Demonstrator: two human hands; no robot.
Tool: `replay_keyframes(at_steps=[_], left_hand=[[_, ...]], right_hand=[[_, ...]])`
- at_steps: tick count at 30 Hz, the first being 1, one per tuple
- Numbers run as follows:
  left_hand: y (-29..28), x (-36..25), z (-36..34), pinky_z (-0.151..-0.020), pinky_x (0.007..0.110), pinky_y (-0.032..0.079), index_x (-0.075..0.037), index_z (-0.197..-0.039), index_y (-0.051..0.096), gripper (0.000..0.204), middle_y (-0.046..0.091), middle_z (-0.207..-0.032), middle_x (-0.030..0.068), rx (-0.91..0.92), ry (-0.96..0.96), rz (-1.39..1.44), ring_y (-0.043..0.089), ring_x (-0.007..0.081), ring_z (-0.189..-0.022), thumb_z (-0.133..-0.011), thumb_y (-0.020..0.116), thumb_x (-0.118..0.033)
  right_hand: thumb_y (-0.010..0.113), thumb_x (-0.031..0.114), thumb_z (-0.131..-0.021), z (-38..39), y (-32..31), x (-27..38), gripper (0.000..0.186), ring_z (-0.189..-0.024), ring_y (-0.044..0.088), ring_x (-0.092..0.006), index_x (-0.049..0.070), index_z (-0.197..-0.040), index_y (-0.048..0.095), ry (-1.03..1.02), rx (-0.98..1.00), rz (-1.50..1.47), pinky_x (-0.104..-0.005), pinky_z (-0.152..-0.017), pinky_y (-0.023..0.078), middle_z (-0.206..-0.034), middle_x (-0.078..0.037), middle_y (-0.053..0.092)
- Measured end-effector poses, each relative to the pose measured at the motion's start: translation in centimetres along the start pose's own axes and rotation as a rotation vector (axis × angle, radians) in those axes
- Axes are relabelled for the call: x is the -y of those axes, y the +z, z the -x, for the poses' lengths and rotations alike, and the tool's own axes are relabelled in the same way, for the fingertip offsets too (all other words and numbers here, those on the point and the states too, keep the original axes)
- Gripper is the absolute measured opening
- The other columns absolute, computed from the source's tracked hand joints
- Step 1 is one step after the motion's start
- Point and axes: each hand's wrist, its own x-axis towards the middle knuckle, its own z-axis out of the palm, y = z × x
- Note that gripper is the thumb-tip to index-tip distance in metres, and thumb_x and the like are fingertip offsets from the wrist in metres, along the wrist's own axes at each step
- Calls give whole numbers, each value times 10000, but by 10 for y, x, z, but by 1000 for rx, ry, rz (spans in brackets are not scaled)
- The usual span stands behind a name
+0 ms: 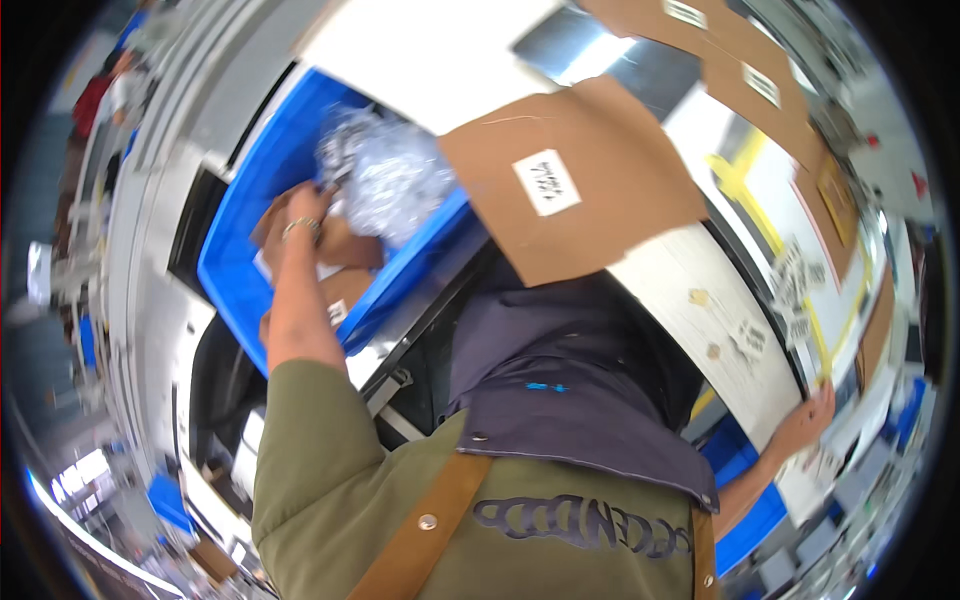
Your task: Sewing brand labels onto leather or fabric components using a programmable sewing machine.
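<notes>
My left hand point(305, 208), with a bracelet at the wrist, reaches down into a blue plastic bin point(228, 225). Its fingers are bent over a brown cardboard piece point(350, 247), partly hidden from above. Beside that hand in the bin lies a heap of clear plastic bags point(390, 170). Another brown piece point(350, 287) with a white label rests below the forearm. Far to the right, my right hand point(803, 420) is at the edge of the work surface, its fingertips by the lower end of a yellow strip point(822, 345). Its grip is too small and blurred to make out.
A large brown cardboard sheet point(610, 190) with a white label overhangs the white table point(700, 300) in front of me. More labelled cardboard point(735, 50) lies at the far right, near a shiny dark panel point(640, 75). Another blue bin point(745, 525) stands below my right forearm.
</notes>
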Motion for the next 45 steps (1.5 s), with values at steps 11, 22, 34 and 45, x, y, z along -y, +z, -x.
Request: replay_keyframes(at_steps=[11,22,34,45], left_hand=[[-25,110,-43,-751,288,505,-2,-1050,800,172,759,-1031,61,327,-62,730,654,140,-872,-971,746,-146],[-216,-83,85,-894,297,551,-44,-1177,811,320,805,-1142,73,-656,240,312,730,158,-1020,-1016,731,-308],[-193,-516,295,-804,266,587,-1,-1048,797,130,796,-957,93,-437,1315,885,734,141,-862,-921,776,19],[-134,-566,337,-888,386,615,-58,-1182,762,306,731,-1261,94,-229,1636,605,692,297,-1121,-901,706,47]], right_hand=[[577,71,-1022,-11,12,22,299,-1223,614,-350,44,-1293,701,68,-40,-90,-438,-1080,466,-1339,-144,681],[577,66,-1021,-13,1,30,280,-1227,612,-334,37,-1264,713,96,-79,-72,-437,-1070,476,-1310,-127,695],[676,78,-955,-3,-12,63,235,-1362,565,-348,83,-1176,758,18,-120,-230,-522,-1188,367,-1373,-100,676],[763,124,-884,6,-32,122,327,-1392,555,-310,75,-1206,737,-289,248,-533,-554,-1189,400,-1417,-82,654]])
